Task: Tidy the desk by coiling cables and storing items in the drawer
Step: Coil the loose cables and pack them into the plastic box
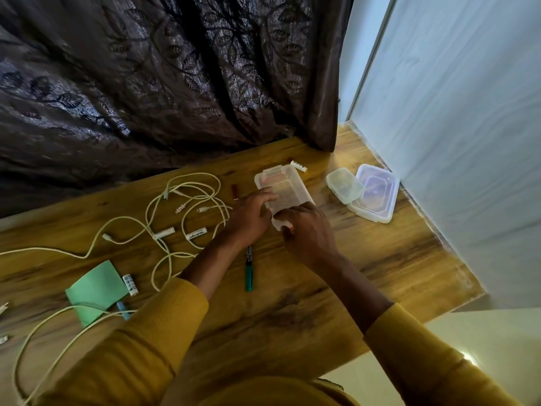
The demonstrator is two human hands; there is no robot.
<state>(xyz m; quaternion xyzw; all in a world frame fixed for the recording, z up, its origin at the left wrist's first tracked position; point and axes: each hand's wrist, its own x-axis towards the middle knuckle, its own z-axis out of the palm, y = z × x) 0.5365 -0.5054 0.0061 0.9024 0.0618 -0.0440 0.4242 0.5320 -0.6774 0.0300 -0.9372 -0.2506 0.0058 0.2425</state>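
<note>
Cables [187, 206] sprawl loose on surface [380, 259] at left: light, floppy, prob. springy, so take near plugs. Left hand [248, 218] and right hand [307, 230] both grasp box [285, 189], center: thin, slick plastic.

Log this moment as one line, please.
left hand: holds clear box | right hand: grips box's near end | cables: uncoiled | marker: on desk
</note>
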